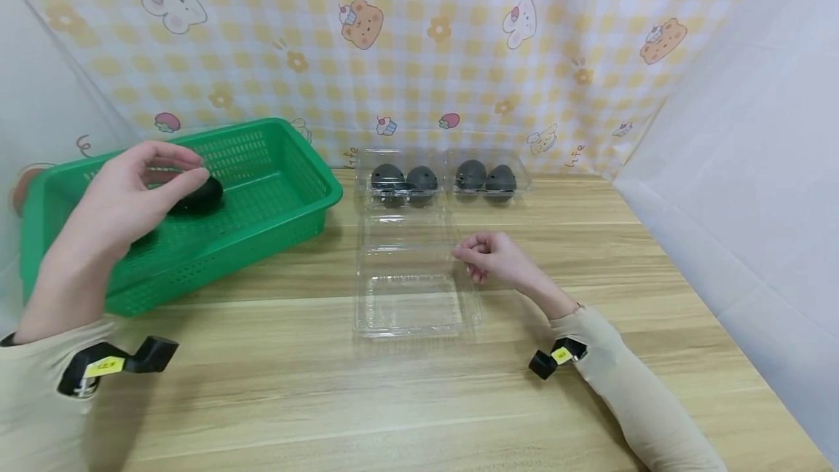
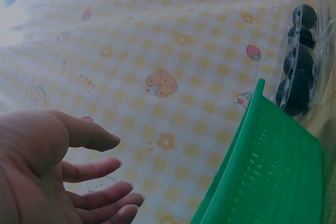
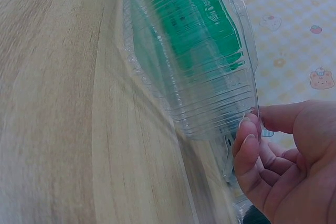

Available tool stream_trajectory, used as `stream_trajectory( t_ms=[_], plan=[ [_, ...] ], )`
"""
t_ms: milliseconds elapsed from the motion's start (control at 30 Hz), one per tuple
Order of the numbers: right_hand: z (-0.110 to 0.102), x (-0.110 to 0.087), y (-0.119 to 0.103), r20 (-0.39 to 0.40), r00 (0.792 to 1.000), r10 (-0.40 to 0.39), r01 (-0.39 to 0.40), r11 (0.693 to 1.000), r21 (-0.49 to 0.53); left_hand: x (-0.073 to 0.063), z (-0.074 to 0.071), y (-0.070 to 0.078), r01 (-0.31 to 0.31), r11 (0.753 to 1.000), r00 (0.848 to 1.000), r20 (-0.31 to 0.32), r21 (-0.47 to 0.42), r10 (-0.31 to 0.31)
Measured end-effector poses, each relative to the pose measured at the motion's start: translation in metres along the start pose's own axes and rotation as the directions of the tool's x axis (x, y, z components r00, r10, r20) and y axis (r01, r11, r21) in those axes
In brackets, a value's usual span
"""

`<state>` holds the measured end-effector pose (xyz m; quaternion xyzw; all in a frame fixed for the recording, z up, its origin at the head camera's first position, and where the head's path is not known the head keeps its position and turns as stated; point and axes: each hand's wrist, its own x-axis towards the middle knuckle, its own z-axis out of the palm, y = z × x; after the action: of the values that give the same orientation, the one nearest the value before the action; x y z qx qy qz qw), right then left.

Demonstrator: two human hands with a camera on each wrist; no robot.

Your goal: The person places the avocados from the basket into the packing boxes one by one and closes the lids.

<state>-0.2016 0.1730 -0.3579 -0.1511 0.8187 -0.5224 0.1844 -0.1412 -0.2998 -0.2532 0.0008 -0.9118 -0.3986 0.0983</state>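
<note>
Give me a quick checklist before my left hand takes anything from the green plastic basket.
1. Left hand free: ok, fingers apart, nothing between them.
2. Something to take: ok, a black, rounded object lies in the green, perforated plastic basket.
3. Right hand steadying the clear, ribbed plastic packaging: ok, thumb and finger pinch its edge.
4. Room in the packaging's near part: ok, no black object shows there.
5. Black, rounded objects at the back contained: ok, four sit in clear plastic, in two pairs.
6. Lids over those pairs latched: cannot tell, the plastic is too transparent.
</note>
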Motion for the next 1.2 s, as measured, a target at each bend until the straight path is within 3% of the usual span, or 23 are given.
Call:
stream_trajectory(
  t_ms=[200,933,1200],
  plan=[
    [-0.001,0.001,0.002,0.008,1.000,-0.017,0.017,1.000,0.001,0.004,-0.004,-0.009,0.041,0.999,0.999,-0.037,0.035,-0.040],
    [0.000,0.001,0.001,0.005,1.000,-0.003,0.003,1.000,0.016,0.018,-0.019,-0.044,0.160,0.986,0.986,-0.062,0.049,-0.157],
    [0.000,0.003,0.004,0.003,1.000,-0.007,0.006,1.000,0.012,0.025,-0.029,-0.054,0.196,0.962,0.979,0.022,0.192,-0.204]
  ],
)
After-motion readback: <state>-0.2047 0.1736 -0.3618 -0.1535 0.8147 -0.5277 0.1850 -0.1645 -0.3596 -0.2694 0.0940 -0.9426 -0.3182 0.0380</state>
